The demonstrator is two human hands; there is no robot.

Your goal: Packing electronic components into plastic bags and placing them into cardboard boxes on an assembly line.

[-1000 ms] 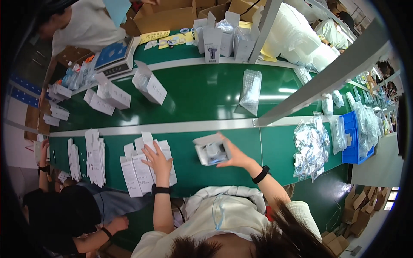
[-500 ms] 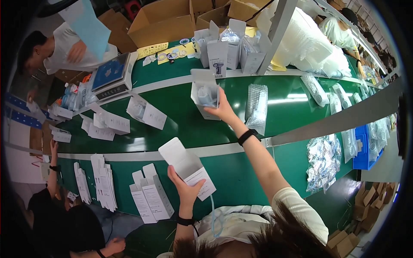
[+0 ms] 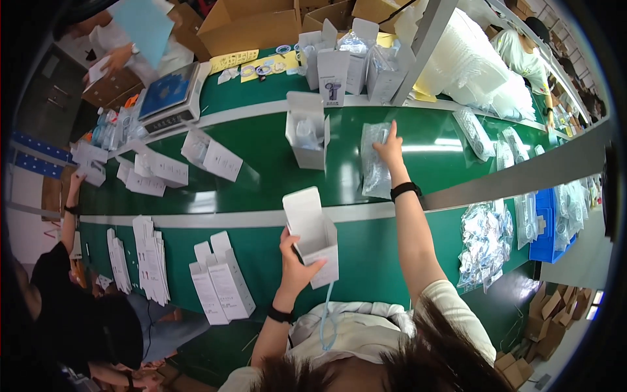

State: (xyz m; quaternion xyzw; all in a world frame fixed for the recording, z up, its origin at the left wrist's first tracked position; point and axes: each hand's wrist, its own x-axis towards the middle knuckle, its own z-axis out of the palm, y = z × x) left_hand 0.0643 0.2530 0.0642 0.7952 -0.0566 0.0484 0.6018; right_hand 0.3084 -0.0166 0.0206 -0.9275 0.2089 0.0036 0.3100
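My left hand (image 3: 297, 269) is closed around a white carton (image 3: 320, 251), flap up, its visible inside bare. Over the right edge of a bubble-wrapped package (image 3: 374, 176) lies my right hand (image 3: 390, 151), index finger stretched out and thumb apart; its other fingers are partly hidden. That package rests on the green conveyor belt (image 3: 261, 189). Left of it stands an open white box (image 3: 307, 158) with a clear-wrapped item (image 3: 307, 132) inside. Two white cartons (image 3: 222, 287) stand upright on the near table, left of my left hand.
More open boxes (image 3: 212, 155) sit on the belt to the left, where a co-worker's hand (image 3: 77, 179) touches one. Flat folded cartons (image 3: 151, 261) lie near left. On the right are a silvery packet pile (image 3: 484, 245), a blue bin (image 3: 548, 225) and a metal rail (image 3: 522, 176).
My right hand has let go of the box holding the wrapped item and moved right to the bubble-wrapped package. My left hand has shifted right and turned its carton more upright.
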